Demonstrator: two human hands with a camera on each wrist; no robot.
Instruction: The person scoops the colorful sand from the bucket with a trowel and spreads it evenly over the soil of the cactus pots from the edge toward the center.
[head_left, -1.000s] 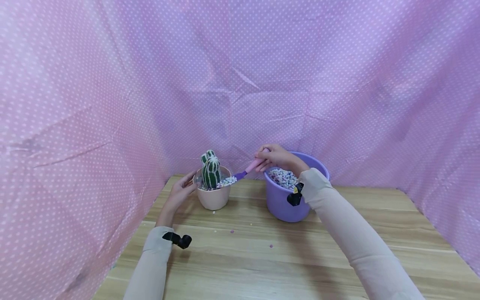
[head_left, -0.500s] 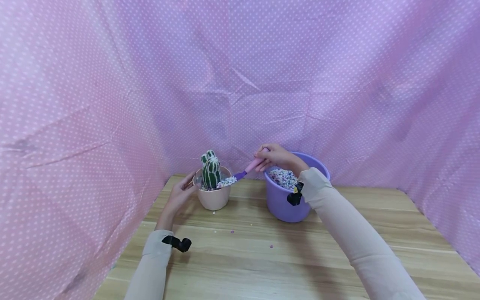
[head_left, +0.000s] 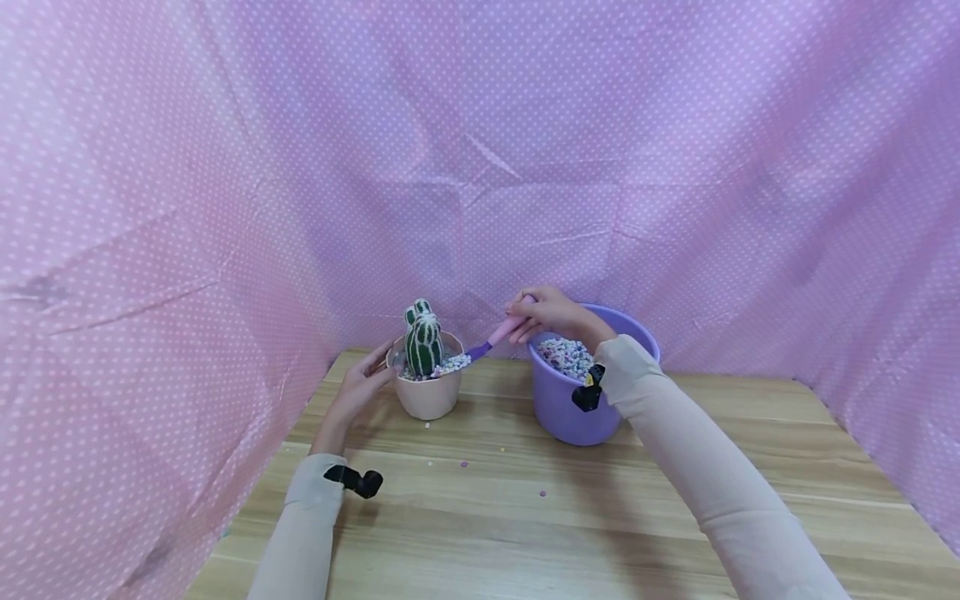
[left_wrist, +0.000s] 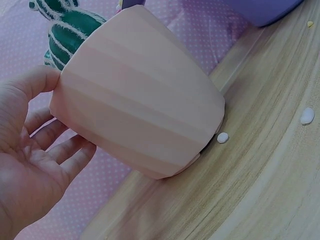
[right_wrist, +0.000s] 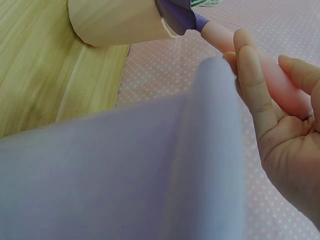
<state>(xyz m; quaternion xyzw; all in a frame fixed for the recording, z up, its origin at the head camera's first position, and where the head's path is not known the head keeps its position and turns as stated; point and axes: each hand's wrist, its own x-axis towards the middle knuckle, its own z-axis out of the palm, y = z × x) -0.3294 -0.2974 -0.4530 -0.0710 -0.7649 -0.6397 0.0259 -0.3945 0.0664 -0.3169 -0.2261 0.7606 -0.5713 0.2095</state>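
Observation:
A green cactus with white fuzzy ridges (head_left: 424, 348) stands in a pale pink faceted flowerpot (head_left: 427, 402). At the pot's left side, my left hand (head_left: 358, 390) holds it by the rim; in the left wrist view the thumb (left_wrist: 42, 80) lies on the rim and the other fingers sit behind. My right hand (head_left: 553, 312) grips the pink handle of a small trowel (head_left: 504, 332). Its purple blade (right_wrist: 179, 14) reaches over the pot's right rim, bearing pale pebbles (head_left: 454, 363) beside the cactus.
A purple bucket (head_left: 576, 412) partly filled with coloured pebbles (head_left: 564, 358) stands under my right wrist; its wall fills much of the right wrist view. Several stray pebbles (left_wrist: 307, 116) lie on the wooden table (head_left: 465, 517). Dotted pink cloth (head_left: 480, 167) hangs behind and at both sides.
Almost nothing differs. The cactus leans very slightly to the right of where it was; both hands, the pot and the loaded trowel keep nearly the same places.

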